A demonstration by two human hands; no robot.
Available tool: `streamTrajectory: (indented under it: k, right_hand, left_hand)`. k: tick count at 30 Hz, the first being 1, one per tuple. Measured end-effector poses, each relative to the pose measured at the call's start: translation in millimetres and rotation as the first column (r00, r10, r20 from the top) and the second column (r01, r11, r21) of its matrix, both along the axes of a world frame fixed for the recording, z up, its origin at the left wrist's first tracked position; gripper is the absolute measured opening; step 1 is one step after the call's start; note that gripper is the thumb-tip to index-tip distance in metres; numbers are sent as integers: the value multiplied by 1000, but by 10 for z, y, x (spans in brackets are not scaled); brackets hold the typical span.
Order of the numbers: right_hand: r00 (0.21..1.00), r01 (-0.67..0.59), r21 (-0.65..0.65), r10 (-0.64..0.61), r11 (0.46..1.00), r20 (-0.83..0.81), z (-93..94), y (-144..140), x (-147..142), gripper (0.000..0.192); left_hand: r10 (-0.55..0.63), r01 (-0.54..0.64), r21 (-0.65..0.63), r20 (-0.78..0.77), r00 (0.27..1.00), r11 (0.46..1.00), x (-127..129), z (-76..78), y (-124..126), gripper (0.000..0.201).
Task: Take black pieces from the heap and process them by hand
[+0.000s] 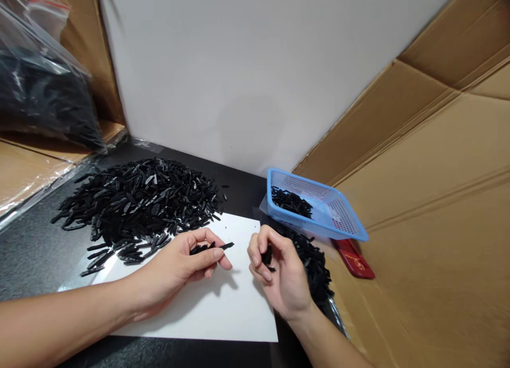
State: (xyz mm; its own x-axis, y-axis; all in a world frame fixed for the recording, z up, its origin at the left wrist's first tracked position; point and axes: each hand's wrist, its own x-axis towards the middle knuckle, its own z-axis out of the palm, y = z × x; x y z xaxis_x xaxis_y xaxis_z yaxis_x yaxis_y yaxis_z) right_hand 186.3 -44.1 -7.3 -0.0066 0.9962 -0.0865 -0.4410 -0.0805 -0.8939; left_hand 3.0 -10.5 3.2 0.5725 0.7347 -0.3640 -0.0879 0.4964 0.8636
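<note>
Over a white sheet (235, 309), my left hand (187, 259) is closed around several small black strips (203, 247); one strip pokes out past the thumb and forefinger. My right hand (281, 270), to its right, has its fingers curled in around more black pieces (266, 256), partly hidden by the fingers. A large heap of the same narrow black strips (147, 198) lies beyond my left hand, some of it on the sheet's edge. Another heap of black strips (316, 267) lies just right of my right hand, partly behind it.
A blue perforated basket (338, 230) with black strips inside stands tilted at the right. Beside it lies a red flat object (354, 259). A clear bag (43, 92) of black material rests on cardboard at left. Cardboard panels (438, 198) and a white wall (255, 65) enclose the dark table.
</note>
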Motion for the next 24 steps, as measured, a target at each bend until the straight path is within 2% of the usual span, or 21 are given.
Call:
streamTrajectory:
  k: [3,5,8,10,13,24]
  right_hand:
    - [992,-4,-7,5,1000,125,-23,12,-1,36]
    - [953,24,70,-44,997,298,-48,7,6,28]
    - [814,5,218,-131,976,566,-61,-15,22,17]
    - [738,-37,247,-140,968,660,-52,-30,26,17]
    - [705,-51,263,-152,963,693,-39,-41,17,16]
    - [735,23,213,-161,977,658,-50,-42,-4,18]
  left_hand:
    - [1,1,44,-33,999,999,0,7,-5,21]
    - [2,2,73,-49,999,997,-1,4,-3,20]
    - [2,6,116,-67,998,993,-3,-7,2,19]
    - [-2,11,137,-70,998,991,-5,-12,5,18]
    - [-17,26,138,-61,998,990,-6,-13,6,19]
    - [-46,52,115,-51,998,992,-3,-45,-1,31]
